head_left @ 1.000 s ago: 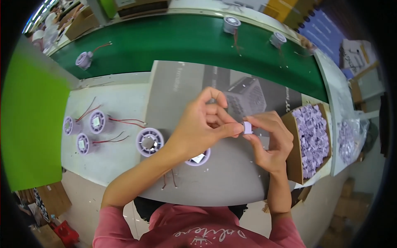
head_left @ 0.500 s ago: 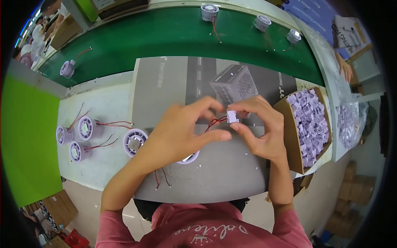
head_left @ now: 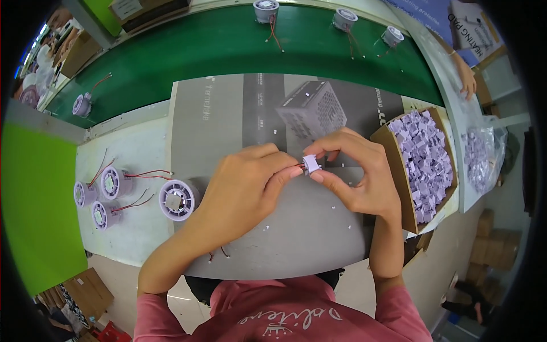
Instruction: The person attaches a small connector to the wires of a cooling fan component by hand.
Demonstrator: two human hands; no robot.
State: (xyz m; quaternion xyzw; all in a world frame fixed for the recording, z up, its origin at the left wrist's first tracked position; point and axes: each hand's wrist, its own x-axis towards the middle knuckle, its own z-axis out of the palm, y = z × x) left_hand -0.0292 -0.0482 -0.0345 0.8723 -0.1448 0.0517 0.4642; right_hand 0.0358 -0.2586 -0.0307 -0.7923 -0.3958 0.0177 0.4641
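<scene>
Above the middle of the grey board point(head_left: 307, 245), the right hand point(head_left: 359, 174) holds a lilac connector point(head_left: 311, 164) between thumb and forefinger, the rest of its fingers loosely bent. The left hand point(head_left: 245, 185) is pinched narrow on red wires point(head_left: 301, 165), which meet the connector's left side; its fingers hide most of their length. Wire ends point(head_left: 219, 254) show beside the left forearm, near the board's front edge; what they belong to is hidden. White scraps point(head_left: 266, 228) dot the board. At its left edge sits a lilac fan point(head_left: 178, 199), and near the left edge of the white table point(head_left: 137, 242) stand three more fans point(head_left: 115, 182), leads trailing rightward. By the board's right edge, a carton point(head_left: 393, 149) is heaped with similar connectors point(head_left: 424, 165); a clear bag point(head_left: 481, 159) lies beyond. Past the board's far edge, a green belt point(head_left: 199, 62) carries one fan near its left end and three toward its far right corner, where a co-worker's hand point(head_left: 467, 80) shows
</scene>
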